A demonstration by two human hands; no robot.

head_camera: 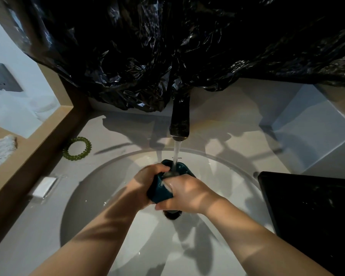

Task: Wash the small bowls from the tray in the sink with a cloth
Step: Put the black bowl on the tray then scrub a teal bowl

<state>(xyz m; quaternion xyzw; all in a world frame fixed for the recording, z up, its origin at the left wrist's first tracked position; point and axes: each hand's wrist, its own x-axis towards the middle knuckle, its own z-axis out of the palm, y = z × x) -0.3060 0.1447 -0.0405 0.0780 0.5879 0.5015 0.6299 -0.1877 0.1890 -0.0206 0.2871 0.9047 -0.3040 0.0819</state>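
Observation:
A small dark teal bowl is held over the white round sink, under the water running from the dark faucet. My left hand grips the bowl's left side with curled fingers. My right hand covers the bowl's right side, its fingers pressed into a small pale wet cloth at the bowl's rim. Most of the cloth is hidden under those fingers. The black tray lies on the counter to the right of the sink; its inside looks dark and I cannot make out any bowls there.
Crumpled black plastic sheeting hangs over the wall behind the faucet. A green coiled hair tie and a small white bar lie on the counter left of the sink. A wooden ledge borders the left. The dark drain sits below my hands.

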